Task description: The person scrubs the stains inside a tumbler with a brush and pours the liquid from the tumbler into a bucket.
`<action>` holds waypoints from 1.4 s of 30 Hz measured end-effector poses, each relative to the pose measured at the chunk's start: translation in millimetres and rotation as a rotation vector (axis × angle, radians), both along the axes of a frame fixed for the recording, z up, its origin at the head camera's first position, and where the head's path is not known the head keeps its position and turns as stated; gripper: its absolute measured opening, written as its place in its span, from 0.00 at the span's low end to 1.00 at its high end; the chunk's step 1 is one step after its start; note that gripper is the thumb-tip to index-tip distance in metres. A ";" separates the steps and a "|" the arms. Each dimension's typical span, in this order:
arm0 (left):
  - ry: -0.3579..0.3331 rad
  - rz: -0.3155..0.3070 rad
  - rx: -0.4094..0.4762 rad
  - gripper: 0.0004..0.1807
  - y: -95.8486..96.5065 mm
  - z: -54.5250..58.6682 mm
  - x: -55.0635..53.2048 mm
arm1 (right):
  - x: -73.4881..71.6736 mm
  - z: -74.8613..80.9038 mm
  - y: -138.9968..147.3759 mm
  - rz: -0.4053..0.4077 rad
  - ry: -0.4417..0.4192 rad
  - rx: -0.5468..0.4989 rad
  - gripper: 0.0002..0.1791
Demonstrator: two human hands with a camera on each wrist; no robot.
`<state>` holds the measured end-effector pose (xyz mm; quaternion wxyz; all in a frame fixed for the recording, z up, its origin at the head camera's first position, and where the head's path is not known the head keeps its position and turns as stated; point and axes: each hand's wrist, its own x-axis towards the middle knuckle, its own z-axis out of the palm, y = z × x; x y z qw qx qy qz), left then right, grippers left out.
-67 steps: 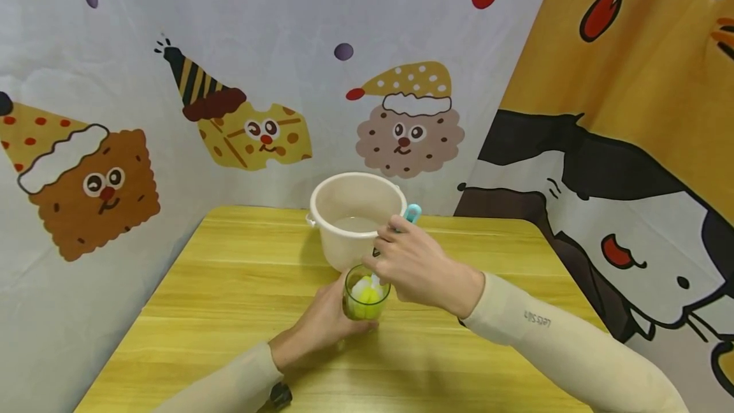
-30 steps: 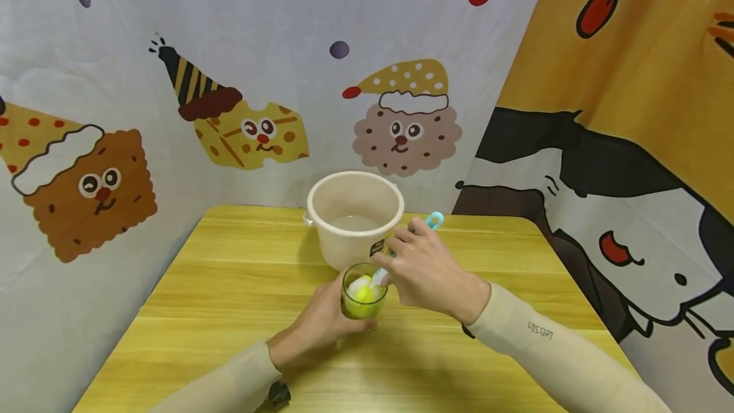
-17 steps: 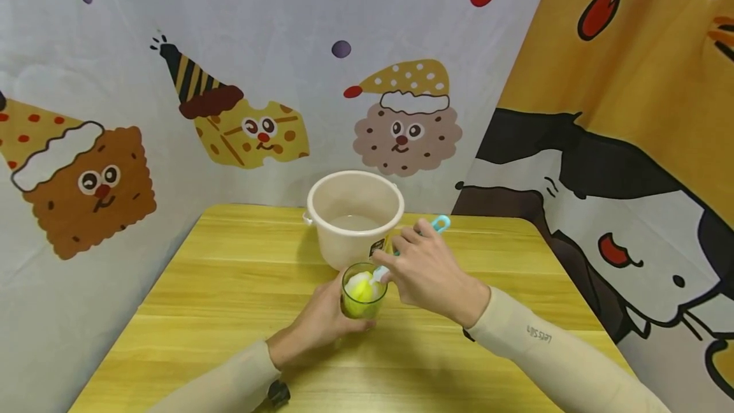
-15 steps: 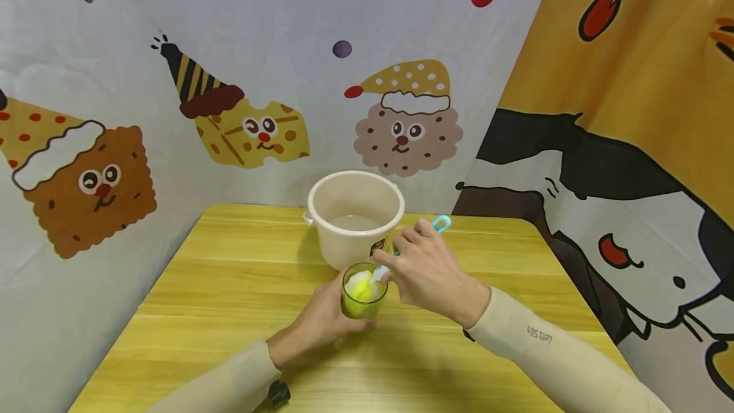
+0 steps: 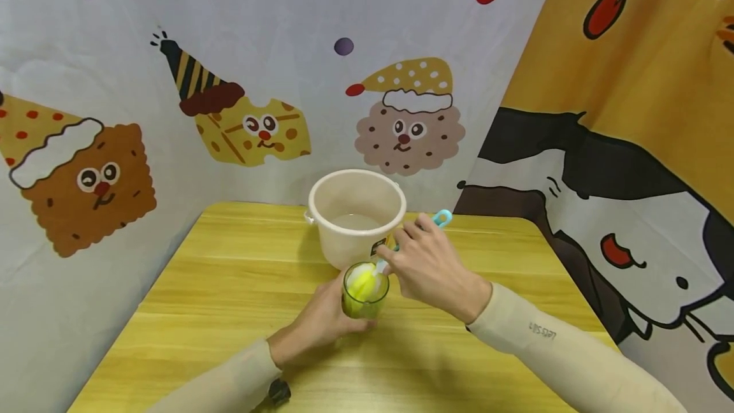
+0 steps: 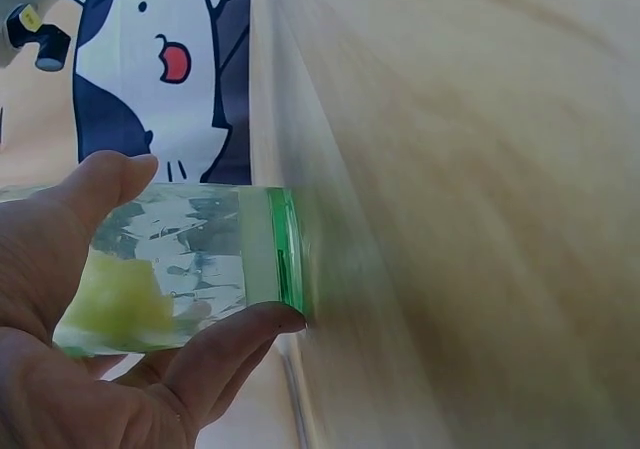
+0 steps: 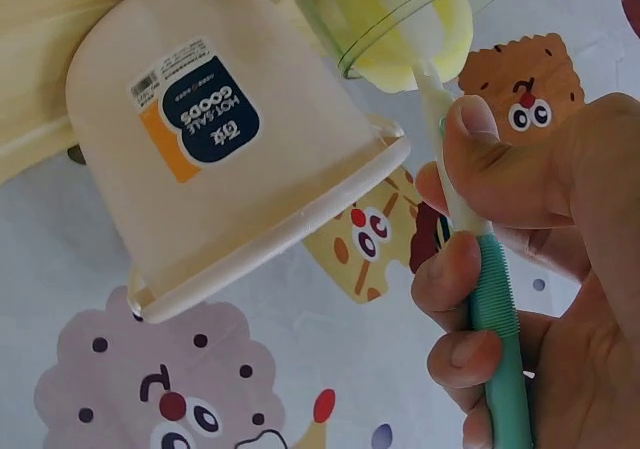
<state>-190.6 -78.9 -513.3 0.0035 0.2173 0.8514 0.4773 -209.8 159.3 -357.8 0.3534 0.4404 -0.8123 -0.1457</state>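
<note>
My left hand (image 5: 318, 320) grips a green-tinted drinking glass (image 5: 367, 311), its thumb and fingers on either side. In the left wrist view the glass (image 6: 215, 239) has its base right at the tabletop. A sponge cup brush has its yellow-and-white sponge head (image 5: 361, 282) inside the glass, slightly above the rim at the top. With curled fingers my right hand (image 5: 432, 266) holds the brush by its white neck and turquoise handle (image 7: 497, 319). The handle's looped end (image 5: 442, 218) sticks out past the knuckles, and the brush leans to the right.
Directly behind the glass stands a cream bucket (image 5: 332, 241) with a label on its side and what looks like a little water at the bottom. The wood-grain table (image 5: 229, 273) ends at a cartoon-printed curtain (image 5: 258, 37) behind and at the sides.
The brush handle has swung right and tilted more, and the right hand has shifted slightly right with it. The sponge head has turned and risen a little. The left hand keeps the glass in place.
</note>
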 end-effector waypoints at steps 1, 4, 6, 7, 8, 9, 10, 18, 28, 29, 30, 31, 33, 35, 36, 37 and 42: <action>-0.001 0.000 0.000 0.56 0.2 0.4 0.0 | 0.5 1.0 -0.1 -0.005 0.002 0.006 0.18; 0.004 -0.002 0.000 0.56 1.0 1.4 -0.3 | 1.4 3.7 -0.5 -0.009 0.012 0.024 0.18; 0.012 0.001 -0.001 0.57 1.5 1.9 -0.4 | 2.2 6.5 -1.7 -0.005 0.015 0.040 0.18; 0.016 0.004 -0.004 0.57 1.7 2.0 -0.3 | 2.5 7.9 -2.4 -0.005 0.019 0.051 0.18; 0.022 0.008 -0.007 0.57 1.9 2.0 -0.2 | 2.8 9.2 -3.2 -0.007 0.026 0.067 0.17; 0.027 0.013 -0.012 0.56 2.1 1.9 -0.1 | 3.2 10.7 -4.1 -0.008 0.034 0.086 0.15; 0.030 0.017 -0.015 0.56 2.3 1.6 0.0 | 4.0 12.4 -5.2 -0.010 0.045 0.107 0.13; 0.043 0.020 -0.033 0.57 1.9 -0.8 -0.3 | 11.0 21.8 -16.3 0.003 0.172 0.283 0.05; 0.019 0.017 -0.022 0.57 0.2 0.5 -1.0 | 4.7 21.8 -16.9 0.050 0.264 0.375 0.08; 0.012 0.018 -0.020 0.57 0.3 0.2 -1.1 | 4.2 21.9 -16.8 0.058 0.268 0.383 0.09; 0.007 0.018 -0.018 0.57 0.2 0.0 -1.2 | 3.4 21.7 -16.6 0.066 0.272 0.390 0.09; 0.001 0.018 -0.020 0.57 0.1 -0.3 -1.3 | 3.0 22.0 -16.4 0.072 0.275 0.396 0.10; -0.002 0.015 -0.021 0.56 -0.3 -0.6 -1.5 | 2.0 22.6 -15.8 0.080 0.285 0.407 0.10; -0.001 0.011 -0.020 0.55 -0.9 -0.4 -1.6 | 0.6 23.5 -15.1 0.089 0.294 0.416 0.09; 0.002 0.008 -0.018 0.55 -1.0 -0.3 -1.8 | 0.0 24.3 -14.7 0.092 0.297 0.422 0.09; 0.003 0.006 -0.017 0.55 -1.1 -0.1 -1.9 | -0.8 25.0 -14.2 0.097 0.298 0.427 0.09; 0.007 0.000 -0.013 0.55 -1.2 1.2 -2.2 | -4.8 28.8 -11.9 0.122 0.277 0.429 0.06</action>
